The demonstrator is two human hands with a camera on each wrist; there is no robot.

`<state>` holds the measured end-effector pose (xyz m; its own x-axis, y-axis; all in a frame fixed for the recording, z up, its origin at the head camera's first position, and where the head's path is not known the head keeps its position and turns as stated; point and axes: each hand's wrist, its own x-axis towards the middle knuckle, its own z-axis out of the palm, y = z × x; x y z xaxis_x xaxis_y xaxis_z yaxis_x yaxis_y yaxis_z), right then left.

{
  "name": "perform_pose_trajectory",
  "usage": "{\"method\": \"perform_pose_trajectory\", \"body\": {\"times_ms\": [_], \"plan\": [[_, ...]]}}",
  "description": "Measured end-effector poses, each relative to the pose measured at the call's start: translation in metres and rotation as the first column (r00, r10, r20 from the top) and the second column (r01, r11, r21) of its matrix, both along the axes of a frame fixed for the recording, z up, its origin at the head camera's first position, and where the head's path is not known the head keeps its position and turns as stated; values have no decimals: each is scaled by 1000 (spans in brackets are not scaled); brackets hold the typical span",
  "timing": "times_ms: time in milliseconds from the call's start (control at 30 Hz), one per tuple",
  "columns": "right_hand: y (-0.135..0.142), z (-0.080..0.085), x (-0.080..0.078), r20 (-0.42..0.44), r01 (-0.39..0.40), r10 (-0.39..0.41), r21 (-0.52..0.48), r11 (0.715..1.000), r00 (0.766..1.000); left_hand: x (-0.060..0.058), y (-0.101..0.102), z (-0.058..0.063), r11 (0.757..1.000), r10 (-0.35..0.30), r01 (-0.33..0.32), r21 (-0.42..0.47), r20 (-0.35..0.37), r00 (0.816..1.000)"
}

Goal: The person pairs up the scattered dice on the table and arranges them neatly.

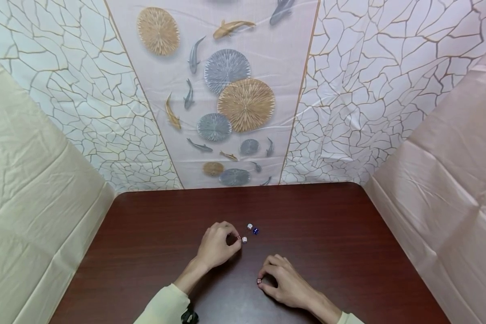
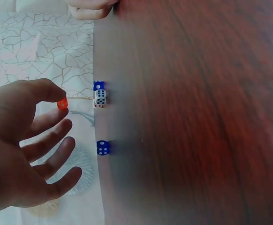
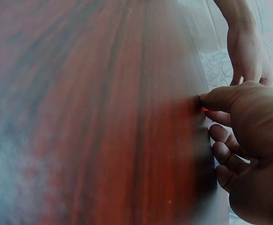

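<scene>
My left hand (image 1: 216, 245) pinches a red die (image 2: 62, 103) between thumb and index finger, its other fingers spread loosely. Right beside that die in the head view is a white die (image 1: 245, 240). A second white die (image 1: 249, 226) and a blue die (image 1: 256, 231) lie together a little farther back. Another blue die (image 2: 103, 147) appears in the left wrist view, below the cluster; in the head view I cannot make it out. Nearer the front, my right hand (image 1: 285, 281) holds another red die (image 1: 258, 281) by thumb and index fingertips, close to the tabletop.
The dark red-brown wooden table (image 1: 328, 225) has rounded back corners. Behind it hangs a patterned cloth (image 1: 344, 112) with fish and round motifs, and plain pale cloths (image 1: 441, 189) flank both sides. A dark object (image 1: 189, 315) shows by the left sleeve.
</scene>
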<state>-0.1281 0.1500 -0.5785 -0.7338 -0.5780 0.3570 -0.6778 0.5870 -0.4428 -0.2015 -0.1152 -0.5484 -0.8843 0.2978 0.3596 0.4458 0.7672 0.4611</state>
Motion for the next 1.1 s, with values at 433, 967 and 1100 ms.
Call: {"method": "perform_pose_trajectory", "body": {"times_ms": [433,967,1100], "plan": [[0,0,1,4,3,-3,6,1000,1000,33,-8,0,988,-147,149,-24,79,986],[0,0,1,8,5,-5,12,1000,1000,55,0,-8,964,-251,261,-52,155,956],[0,1,1,23,7,-8,18,1000,1000,60,4,-9,961,-251,265,-81,151,956]]}}
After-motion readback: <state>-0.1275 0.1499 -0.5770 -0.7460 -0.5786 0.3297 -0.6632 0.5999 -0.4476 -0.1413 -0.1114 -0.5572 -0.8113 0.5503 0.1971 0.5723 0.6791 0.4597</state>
